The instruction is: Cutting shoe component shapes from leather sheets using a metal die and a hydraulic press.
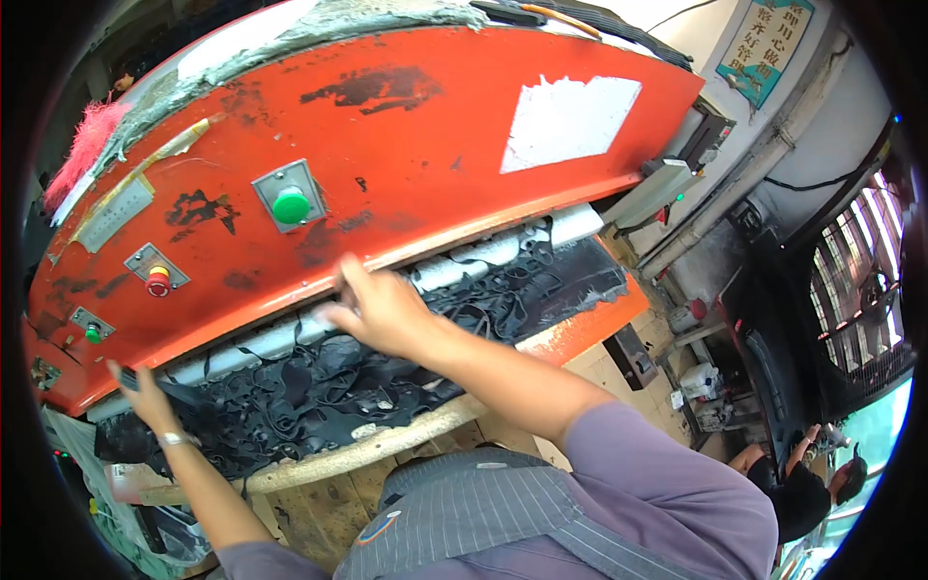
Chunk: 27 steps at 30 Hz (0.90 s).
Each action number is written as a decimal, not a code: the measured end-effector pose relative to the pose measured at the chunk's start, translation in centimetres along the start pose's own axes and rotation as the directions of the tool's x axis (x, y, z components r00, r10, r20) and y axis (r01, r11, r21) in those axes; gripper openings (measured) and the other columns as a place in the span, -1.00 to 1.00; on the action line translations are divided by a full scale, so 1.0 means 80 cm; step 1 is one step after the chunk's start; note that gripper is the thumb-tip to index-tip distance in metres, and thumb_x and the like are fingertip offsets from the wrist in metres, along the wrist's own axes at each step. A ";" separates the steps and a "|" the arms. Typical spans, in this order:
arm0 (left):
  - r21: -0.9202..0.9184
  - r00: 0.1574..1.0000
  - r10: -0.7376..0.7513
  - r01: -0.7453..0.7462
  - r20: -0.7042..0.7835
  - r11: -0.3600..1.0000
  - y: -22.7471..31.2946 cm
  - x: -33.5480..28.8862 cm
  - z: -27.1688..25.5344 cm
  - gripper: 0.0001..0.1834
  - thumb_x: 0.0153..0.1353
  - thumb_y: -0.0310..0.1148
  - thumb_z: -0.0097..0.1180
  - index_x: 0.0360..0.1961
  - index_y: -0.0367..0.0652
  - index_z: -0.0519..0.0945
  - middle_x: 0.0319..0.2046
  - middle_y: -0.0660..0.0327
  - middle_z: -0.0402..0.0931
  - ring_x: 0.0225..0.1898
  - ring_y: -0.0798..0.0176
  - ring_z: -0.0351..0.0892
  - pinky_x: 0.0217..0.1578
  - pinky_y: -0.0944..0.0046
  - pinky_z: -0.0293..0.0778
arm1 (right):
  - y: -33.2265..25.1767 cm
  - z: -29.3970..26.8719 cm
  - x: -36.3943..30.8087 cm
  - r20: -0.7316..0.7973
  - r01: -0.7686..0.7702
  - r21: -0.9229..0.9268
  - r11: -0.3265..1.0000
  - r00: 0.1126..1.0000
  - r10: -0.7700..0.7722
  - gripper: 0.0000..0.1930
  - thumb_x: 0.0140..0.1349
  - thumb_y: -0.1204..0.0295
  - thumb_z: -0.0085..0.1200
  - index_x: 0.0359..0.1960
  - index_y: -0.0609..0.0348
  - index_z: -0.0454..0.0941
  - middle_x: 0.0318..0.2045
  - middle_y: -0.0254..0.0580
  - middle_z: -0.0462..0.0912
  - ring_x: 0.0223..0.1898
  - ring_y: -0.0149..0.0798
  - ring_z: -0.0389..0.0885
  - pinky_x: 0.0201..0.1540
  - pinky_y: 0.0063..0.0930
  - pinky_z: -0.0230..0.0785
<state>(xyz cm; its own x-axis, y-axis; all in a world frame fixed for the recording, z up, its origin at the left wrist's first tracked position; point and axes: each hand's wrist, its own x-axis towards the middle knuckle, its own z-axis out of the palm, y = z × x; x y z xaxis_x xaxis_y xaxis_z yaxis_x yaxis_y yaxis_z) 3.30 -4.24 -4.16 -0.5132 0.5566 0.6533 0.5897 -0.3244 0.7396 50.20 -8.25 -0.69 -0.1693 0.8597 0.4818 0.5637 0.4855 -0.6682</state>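
At the left end of the machine bed, my left hand [150, 404] has its fingers about a dark flat piece [179, 391], whose outline merges with the black scraps behind it. My right hand [385, 311] is raised over the middle of the bed, close to the lower edge of the orange press [406, 155]. Its fingers are apart and slightly blurred, and I see nothing held in them. Beneath both hands lies a tangled heap of black cut-out sheet scraps [309, 391], full of curved holes. A white bar [464, 261] runs behind the heap, under the press.
The press front carries a large green button [291, 206], a red knob [158, 281] and a smaller green button [93, 333]. A worn pale edge [406, 440] borders the bed before my body. Another person [807, 493] sits far right, near a barred window [858, 271].
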 end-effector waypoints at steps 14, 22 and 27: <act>0.245 0.547 -0.147 -0.111 0.824 0.963 0.231 -0.227 0.050 -0.80 0.05 -0.39 0.12 -0.30 -0.26 0.56 -0.40 0.07 0.60 -0.38 0.16 0.59 -0.29 0.24 0.47 | -0.007 -0.040 -0.150 0.537 0.007 -0.229 0.973 0.835 0.120 -0.53 -0.03 0.06 0.30 -0.31 0.23 0.51 -0.34 0.02 0.63 -0.21 0.10 0.61 -0.19 -0.07 0.45; 0.272 0.454 -0.107 -0.317 0.885 0.908 0.285 -0.365 0.085 -0.68 0.08 -0.19 0.12 -0.29 -0.23 0.48 -0.36 -0.16 0.54 -0.24 -0.26 0.52 -0.22 -0.12 0.40 | 0.019 0.011 -0.222 0.328 0.225 -0.403 0.887 0.940 -0.089 -0.85 -0.06 0.45 0.11 -0.41 0.18 0.57 -0.35 -0.10 0.57 -0.20 -0.11 0.54 -0.26 -0.32 0.49; 0.283 0.489 -0.107 -0.302 0.866 0.910 0.287 -0.368 0.094 -0.69 0.06 -0.21 0.14 -0.34 -0.26 0.47 -0.38 -0.15 0.54 -0.26 -0.25 0.52 -0.23 -0.12 0.42 | 0.017 -0.003 -0.210 0.406 0.205 -0.399 0.894 0.913 -0.029 -0.85 -0.05 0.46 0.11 -0.41 0.19 0.59 -0.35 -0.06 0.59 -0.22 -0.10 0.56 -0.24 -0.31 0.50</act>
<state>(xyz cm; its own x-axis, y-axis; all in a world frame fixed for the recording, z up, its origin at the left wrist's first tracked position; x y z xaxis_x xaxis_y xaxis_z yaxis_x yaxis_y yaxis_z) 36.66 -22.30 -7.60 0.2257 0.9691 0.0998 0.8683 -0.2466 0.4303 54.02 -22.08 -9.60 -0.4991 0.8357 0.2292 0.7913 0.5473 -0.2725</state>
